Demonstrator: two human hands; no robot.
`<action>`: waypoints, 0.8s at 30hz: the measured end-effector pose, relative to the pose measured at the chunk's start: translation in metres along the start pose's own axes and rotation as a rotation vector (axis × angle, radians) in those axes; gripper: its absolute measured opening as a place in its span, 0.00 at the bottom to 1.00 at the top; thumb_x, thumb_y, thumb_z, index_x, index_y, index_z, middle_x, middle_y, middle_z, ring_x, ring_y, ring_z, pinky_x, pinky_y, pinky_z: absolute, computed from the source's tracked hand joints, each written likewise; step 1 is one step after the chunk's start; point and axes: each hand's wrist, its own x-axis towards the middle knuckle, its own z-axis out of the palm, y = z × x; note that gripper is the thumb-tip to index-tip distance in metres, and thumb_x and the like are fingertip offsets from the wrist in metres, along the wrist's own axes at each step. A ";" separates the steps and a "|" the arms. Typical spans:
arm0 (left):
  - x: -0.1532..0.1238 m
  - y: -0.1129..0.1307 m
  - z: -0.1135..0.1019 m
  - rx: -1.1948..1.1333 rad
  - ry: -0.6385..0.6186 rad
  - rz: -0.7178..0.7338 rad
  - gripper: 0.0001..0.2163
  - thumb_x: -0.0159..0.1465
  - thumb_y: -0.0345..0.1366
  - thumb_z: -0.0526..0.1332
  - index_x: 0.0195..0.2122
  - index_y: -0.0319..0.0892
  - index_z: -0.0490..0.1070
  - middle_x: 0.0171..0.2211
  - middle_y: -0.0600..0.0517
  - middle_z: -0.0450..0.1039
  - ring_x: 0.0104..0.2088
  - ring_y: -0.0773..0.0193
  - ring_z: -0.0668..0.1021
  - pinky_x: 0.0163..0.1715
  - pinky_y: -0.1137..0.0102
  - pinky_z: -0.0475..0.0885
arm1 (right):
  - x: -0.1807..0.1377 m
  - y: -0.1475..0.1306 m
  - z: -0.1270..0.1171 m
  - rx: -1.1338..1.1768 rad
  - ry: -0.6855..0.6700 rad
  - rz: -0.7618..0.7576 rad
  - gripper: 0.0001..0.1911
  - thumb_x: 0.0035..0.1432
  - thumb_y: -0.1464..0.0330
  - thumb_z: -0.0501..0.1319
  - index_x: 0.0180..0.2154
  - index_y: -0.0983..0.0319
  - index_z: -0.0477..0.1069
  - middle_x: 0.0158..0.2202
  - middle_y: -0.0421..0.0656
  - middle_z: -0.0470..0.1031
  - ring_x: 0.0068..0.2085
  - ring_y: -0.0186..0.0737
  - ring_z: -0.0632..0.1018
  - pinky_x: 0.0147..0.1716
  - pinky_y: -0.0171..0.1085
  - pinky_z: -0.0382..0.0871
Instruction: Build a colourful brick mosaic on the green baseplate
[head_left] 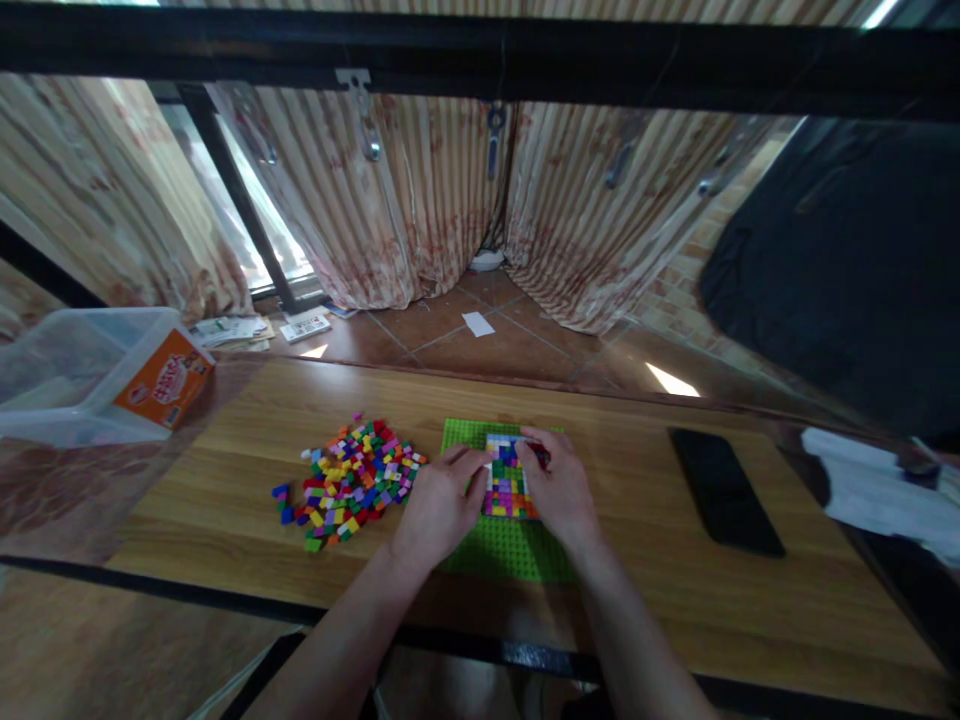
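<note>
A green baseplate [504,546] lies on the wooden table [645,560] in front of me. A patch of small coloured bricks [506,482] covers its middle. My left hand [439,503] rests at the patch's left edge, fingers pinched together at a small white piece near the top. At the right edge of the patch sits my right hand [556,484], fingers curled down onto the bricks; what they hold, if anything, is hidden. A loose pile of coloured bricks [351,478] lies on the table to the left of my left hand.
A black phone [724,489] lies flat at the right. A clear plastic box [75,375] with an orange carton [166,378] stands at the far left. White cloth [874,488] lies at the right edge. Curtains and tiled floor are behind the table.
</note>
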 end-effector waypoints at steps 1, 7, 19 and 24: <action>0.001 -0.001 0.001 0.021 -0.011 0.001 0.08 0.66 0.27 0.57 0.41 0.43 0.75 0.37 0.50 0.77 0.36 0.64 0.80 0.38 0.70 0.74 | 0.000 0.000 0.000 -0.002 -0.002 -0.002 0.20 0.60 0.59 0.55 0.45 0.64 0.76 0.45 0.53 0.76 0.47 0.49 0.76 0.52 0.49 0.69; 0.006 -0.002 0.010 0.130 -0.066 0.025 0.09 0.66 0.28 0.56 0.42 0.42 0.75 0.36 0.50 0.75 0.36 0.63 0.80 0.38 0.69 0.74 | 0.000 0.001 0.000 -0.005 -0.015 -0.017 0.18 0.60 0.61 0.56 0.45 0.64 0.76 0.45 0.53 0.75 0.48 0.48 0.76 0.52 0.49 0.69; 0.020 0.004 0.004 0.264 -0.190 0.013 0.07 0.67 0.31 0.56 0.39 0.45 0.74 0.36 0.51 0.76 0.34 0.61 0.79 0.33 0.69 0.71 | -0.001 -0.001 0.000 -0.020 -0.001 -0.036 0.18 0.60 0.62 0.56 0.45 0.65 0.76 0.45 0.53 0.75 0.47 0.48 0.76 0.51 0.49 0.69; 0.021 0.006 0.003 0.305 -0.176 0.009 0.06 0.66 0.32 0.57 0.36 0.44 0.73 0.35 0.51 0.76 0.33 0.62 0.79 0.32 0.69 0.70 | -0.002 -0.001 0.000 -0.033 -0.008 -0.052 0.18 0.61 0.62 0.55 0.46 0.65 0.75 0.45 0.53 0.75 0.47 0.48 0.76 0.51 0.48 0.69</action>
